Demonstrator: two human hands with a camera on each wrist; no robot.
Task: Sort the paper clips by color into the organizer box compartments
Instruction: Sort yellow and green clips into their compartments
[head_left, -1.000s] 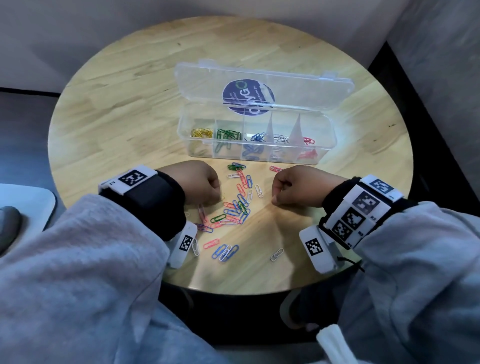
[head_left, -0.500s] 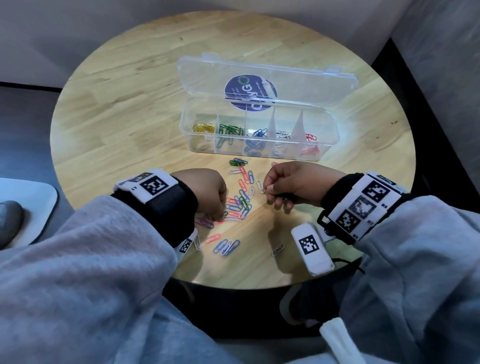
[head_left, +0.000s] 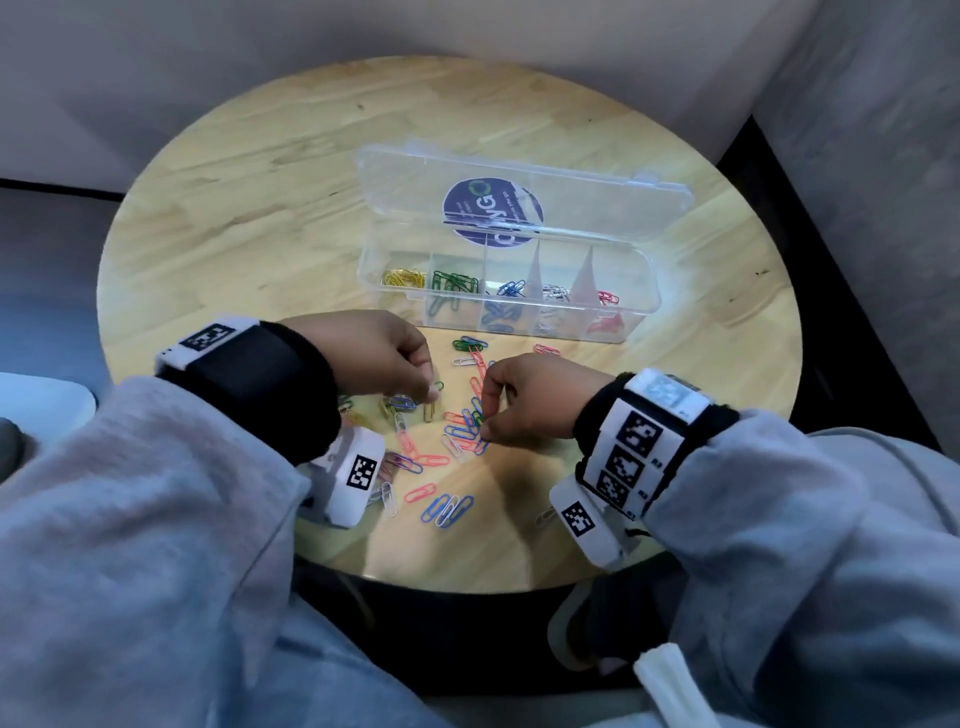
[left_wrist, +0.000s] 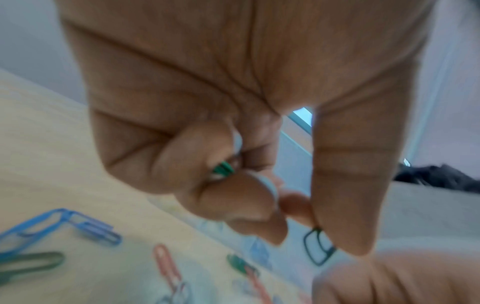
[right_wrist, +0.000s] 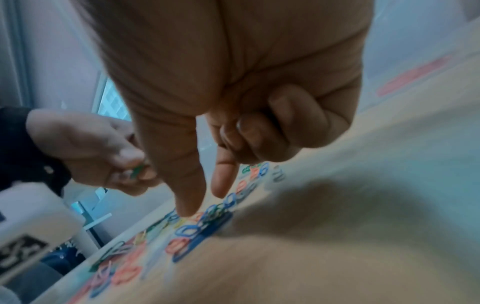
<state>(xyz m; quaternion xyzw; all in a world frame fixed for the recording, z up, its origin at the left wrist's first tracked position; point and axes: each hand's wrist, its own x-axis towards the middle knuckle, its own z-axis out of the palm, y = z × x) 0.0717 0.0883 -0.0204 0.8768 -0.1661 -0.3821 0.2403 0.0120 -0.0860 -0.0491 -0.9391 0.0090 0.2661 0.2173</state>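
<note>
The round wooden table (head_left: 260, 197) carries everything in front of me. On its far half sits the clear organizer box (head_left: 644, 306) with its lid (head_left: 405, 182) folded back, and its compartments hold, from left to right, yellow, green, blue, white and red clips. Nearer to me, between the box and my wrists, the loose paper clips (head_left: 447, 506) lie scattered in mixed colours. My left hand (head_left: 374, 353) hovers over the left side of that scatter, thumb and forefinger pinched on a green clip (left_wrist: 318, 246), with more green clips (left_wrist: 223, 169) tucked under my curled fingers. My right hand (head_left: 530, 400) is just beside it, thumb and forefinger pointing down and a little apart, their tips at a cluster of blue clips (right_wrist: 189, 230), holding nothing that I can see.
</note>
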